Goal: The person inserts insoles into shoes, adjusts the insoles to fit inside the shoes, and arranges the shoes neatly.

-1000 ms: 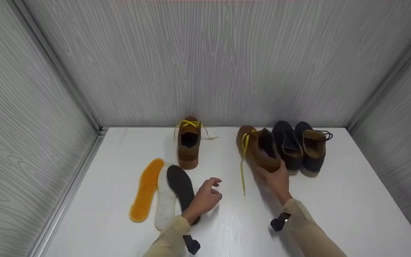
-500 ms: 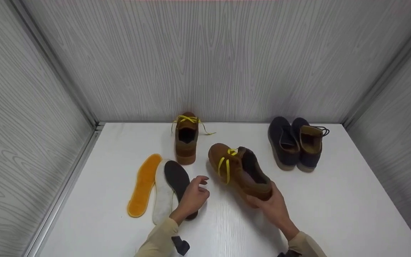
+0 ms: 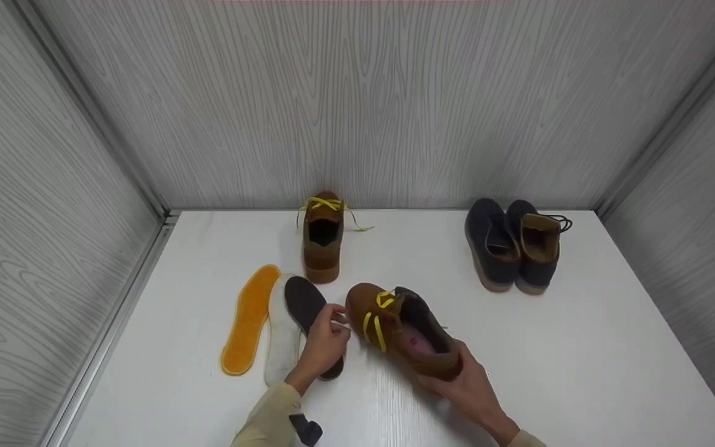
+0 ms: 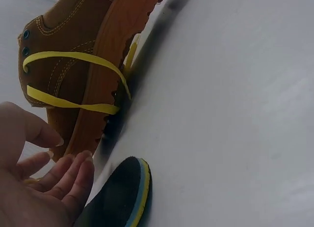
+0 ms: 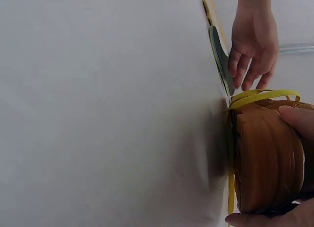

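My right hand (image 3: 470, 386) grips the heel of a brown shoe (image 3: 370, 305) with yellow laces, its toe pointing up and left. In the right wrist view, a thumb and finger lie on either side of the shoe's heel (image 5: 267, 160). My left hand (image 3: 323, 341) is beside the toe with fingers loosely bent and nothing held, over the edge of a dark insole (image 3: 303, 299). The left wrist view shows the left hand (image 4: 44, 173) close to the shoe (image 4: 68, 79), above the dark insole's tip (image 4: 122, 187). Whether it touches the toe I cannot tell.
A white insole (image 3: 280, 347) lies partly under the dark one, with an orange insole (image 3: 249, 323) to its left. Another brown shoe (image 3: 322, 257) stands near the back wall. Two dark shoes (image 3: 494, 261) stand side by side at the back right of the white table (image 3: 581, 372).
The right hand has brought the brown shoe left and nearer, away from the dark shoes, with its toe now beside the left hand. The left hand has shifted slightly left.
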The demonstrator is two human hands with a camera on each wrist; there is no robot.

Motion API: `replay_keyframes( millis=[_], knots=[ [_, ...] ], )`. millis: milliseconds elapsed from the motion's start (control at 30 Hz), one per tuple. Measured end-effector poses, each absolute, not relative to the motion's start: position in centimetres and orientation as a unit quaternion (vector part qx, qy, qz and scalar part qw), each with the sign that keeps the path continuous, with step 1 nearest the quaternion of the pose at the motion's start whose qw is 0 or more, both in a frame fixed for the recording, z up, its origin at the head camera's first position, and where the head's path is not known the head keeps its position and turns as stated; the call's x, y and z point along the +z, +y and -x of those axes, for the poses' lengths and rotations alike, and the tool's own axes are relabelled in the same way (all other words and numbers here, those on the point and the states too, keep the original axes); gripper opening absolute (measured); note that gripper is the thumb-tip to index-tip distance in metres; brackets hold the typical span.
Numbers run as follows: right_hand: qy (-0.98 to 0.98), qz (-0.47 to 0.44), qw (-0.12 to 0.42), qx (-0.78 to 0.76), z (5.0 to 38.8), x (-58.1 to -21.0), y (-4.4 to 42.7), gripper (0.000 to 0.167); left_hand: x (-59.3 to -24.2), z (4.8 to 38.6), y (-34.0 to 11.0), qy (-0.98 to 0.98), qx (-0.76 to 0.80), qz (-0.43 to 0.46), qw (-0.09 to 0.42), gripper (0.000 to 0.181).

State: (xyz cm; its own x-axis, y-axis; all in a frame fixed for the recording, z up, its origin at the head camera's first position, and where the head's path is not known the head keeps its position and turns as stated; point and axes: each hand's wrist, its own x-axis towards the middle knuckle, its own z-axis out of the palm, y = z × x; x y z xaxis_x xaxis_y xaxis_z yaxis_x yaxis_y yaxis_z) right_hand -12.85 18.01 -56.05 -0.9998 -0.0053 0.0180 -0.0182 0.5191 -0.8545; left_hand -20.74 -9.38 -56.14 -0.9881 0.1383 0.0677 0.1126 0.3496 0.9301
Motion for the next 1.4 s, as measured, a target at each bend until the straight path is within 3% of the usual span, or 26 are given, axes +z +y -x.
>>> replay_keyframes(
  millis=[233,433,700,900,1067,1233,1400],
  knots=[
    [-0.881,-0.047,-0.041,0.469,12.7,-56.6,18.1,0.085,-55.5,20.9,-9.3,0.813,0.577,-0.057,-0.045,0.023],
    [-0.871,-0.076,-0.105,0.473,13.3,-55.4,19.1,0.105,-54.1,21.0,-8.8,0.811,0.58,-0.055,-0.047,0.021],
    [-0.864,-0.057,-0.107,0.488,16.4,-52.2,19.9,0.071,-51.4,20.8,-6.8,0.834,0.521,-0.141,-0.114,0.023],
    [-0.895,-0.081,-0.132,0.419,17.7,-51.0,18.4,0.056,-49.2,20.2,-3.4,0.901,0.357,-0.21,-0.131,0.04],
    [-0.915,-0.11,-0.097,0.376,17.7,-51.1,17.5,0.035,-48.8,20.2,-0.9,0.941,0.218,-0.217,-0.139,0.046],
    [-0.928,-0.09,-0.075,0.355,17.6,-51.6,17.0,0.034,-48.5,20.3,-0.2,0.96,0.156,-0.194,-0.127,0.036],
    [-0.932,-0.076,-0.052,0.351,17.5,-51.9,17.1,0.03,-48.4,20.8,-0.6,0.956,0.141,-0.205,-0.158,0.015]
  ],
)
